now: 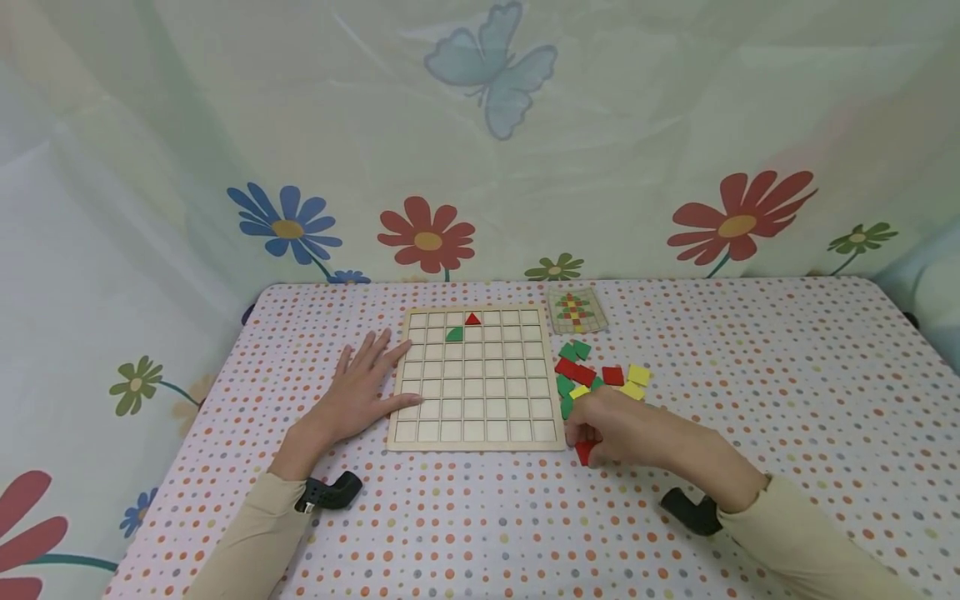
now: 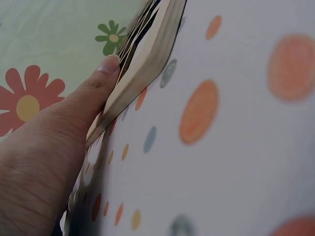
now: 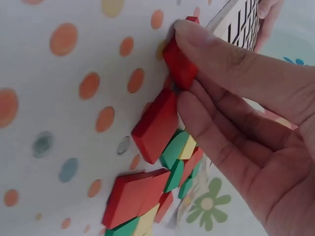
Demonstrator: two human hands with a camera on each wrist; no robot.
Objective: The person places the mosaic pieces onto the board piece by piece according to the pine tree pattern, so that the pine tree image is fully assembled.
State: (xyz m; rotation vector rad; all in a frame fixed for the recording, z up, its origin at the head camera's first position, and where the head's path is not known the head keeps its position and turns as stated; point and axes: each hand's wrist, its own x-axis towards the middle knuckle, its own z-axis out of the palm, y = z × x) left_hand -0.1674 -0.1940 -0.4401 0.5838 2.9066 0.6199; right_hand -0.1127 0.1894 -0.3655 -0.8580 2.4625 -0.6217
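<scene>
- Your right hand (image 1: 618, 427) pinches a red piece (image 3: 180, 64) between thumb and fingers, the gap narrowed to the piece; you have it just beside the lower right corner of the gridded board (image 1: 474, 387).
- Your left hand (image 1: 362, 396) lies with its fingers spread wide, thumb and fingertips touching the board's left edge.
- On the board, a red triangle (image 1: 472, 320) sits in the top row, fourth cell from your left, and a green piece with a curved edge (image 1: 454, 334) in the second row, third cell.
- Right of the board, near your right hand, lie loose green pieces (image 1: 567, 352), red pieces (image 1: 612, 376) and yellow pieces (image 1: 638, 375), some touching.
- Beyond them, a card (image 1: 557, 320) with a tree-like pattern lies on the dotted tablecloth (image 1: 450, 533).
</scene>
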